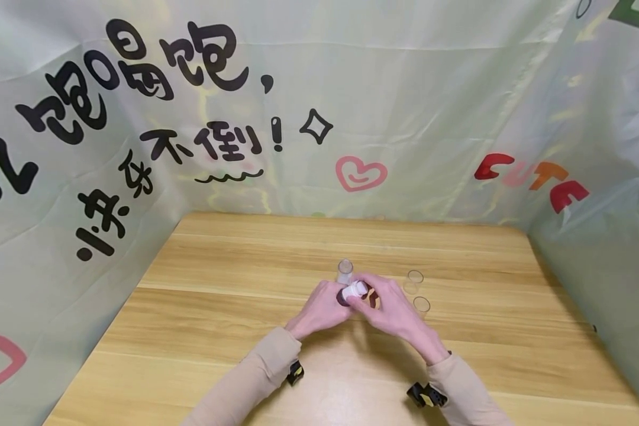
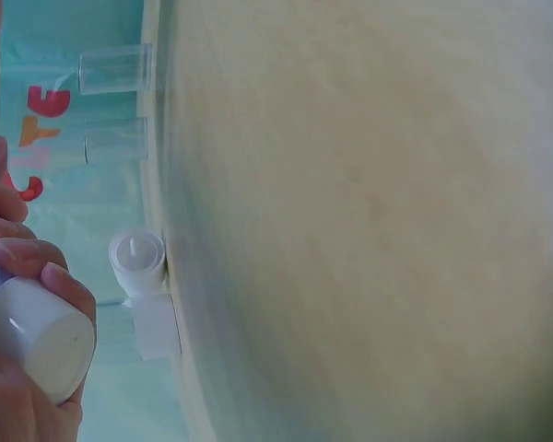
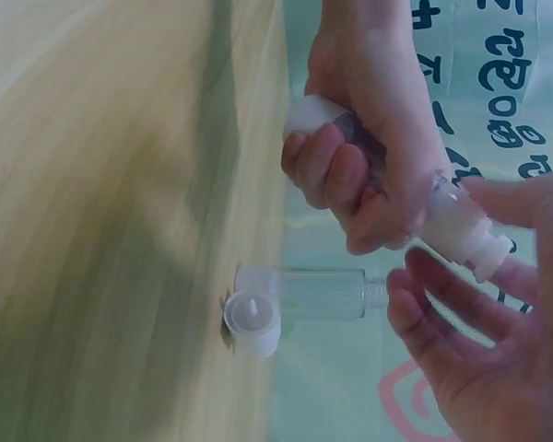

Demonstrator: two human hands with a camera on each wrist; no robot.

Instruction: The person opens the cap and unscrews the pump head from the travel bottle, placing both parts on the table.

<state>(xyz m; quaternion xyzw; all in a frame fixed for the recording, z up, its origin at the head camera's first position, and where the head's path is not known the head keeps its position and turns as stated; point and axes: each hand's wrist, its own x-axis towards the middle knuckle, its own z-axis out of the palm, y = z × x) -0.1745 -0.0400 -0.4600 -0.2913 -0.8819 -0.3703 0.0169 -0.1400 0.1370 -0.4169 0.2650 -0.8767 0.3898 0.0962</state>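
Observation:
My left hand (image 1: pixel 325 306) grips a small bottle (image 1: pixel 354 289) above the middle of the table. The white bottom end (image 2: pixel 55 343) of this bottle sticks out below the curled fingers in the left wrist view. Its translucent and white upper end (image 3: pixel 459 228) comes out on the thumb side, tilted. My right hand (image 1: pixel 391 307) pinches that upper end between thumb and index finger, its other fingers loosely bent. Just beyond the hands stands a clear bottle (image 1: pixel 345 268). A white cap-like piece (image 3: pixel 253 318) with a small tip inside lies beside it on the table.
Two clear open cylinders (image 1: pixel 422 305) stand on the wooden table (image 1: pixel 234 331) to the right of the hands. A printed cloth (image 1: pixel 426 112) hangs along the back and sides. Each wrist carries a small black device (image 1: pixel 427 395).

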